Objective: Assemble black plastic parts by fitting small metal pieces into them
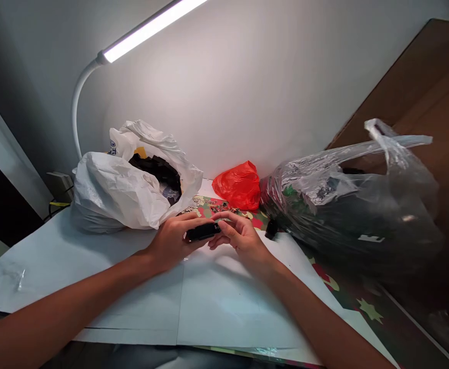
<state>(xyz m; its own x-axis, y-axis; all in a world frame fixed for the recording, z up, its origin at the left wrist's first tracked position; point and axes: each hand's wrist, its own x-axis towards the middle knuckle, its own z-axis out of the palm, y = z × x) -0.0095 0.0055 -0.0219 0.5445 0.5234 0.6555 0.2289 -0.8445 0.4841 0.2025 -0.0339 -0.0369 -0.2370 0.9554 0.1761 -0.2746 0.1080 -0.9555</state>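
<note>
Black part (203, 231) lay level, long axis left-right, pinched between curled left hand (174, 241) and right hand (240, 237) fingertips.

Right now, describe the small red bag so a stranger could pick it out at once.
Along the foot of the white wall, three plastic bags sit on the table. The red bag lies between the white bag and the bulky clear bag, beyond the left hand and right hand holding a black part. It alone is bright red and smallest.

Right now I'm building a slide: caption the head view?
Left hand and right hand hold a small black part over white paper, white bag and clear bag behind.
</note>
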